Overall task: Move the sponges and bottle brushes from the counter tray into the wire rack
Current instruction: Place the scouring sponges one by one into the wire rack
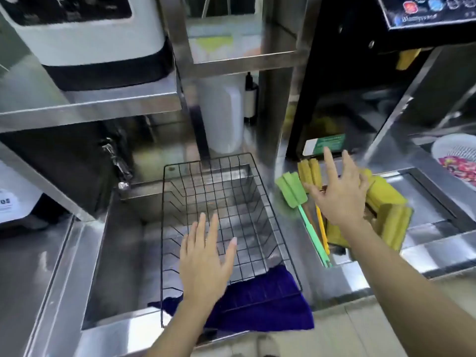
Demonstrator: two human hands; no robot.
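A black wire rack (273, 222) sits in the steel sink, nothing inside it. My left hand (206, 261) hovers over its near half, fingers spread and holding nothing. To the right, a steel counter tray (422, 194) holds several yellow-green sponges (386, 202), a green-headed bottle brush (292, 189) with a green handle, and yellow-headed brushes (309, 171). My right hand (337, 191) is spread open above the brushes and sponges, gripping nothing. It hides part of the brush handles.
A purple cloth (268, 305) drapes over the sink's front edge under the rack. A tap (116, 161) stands at the sink's back left. A white colander (456, 155) sits far right. Steel shelves with a white appliance (90, 47) hang overhead.
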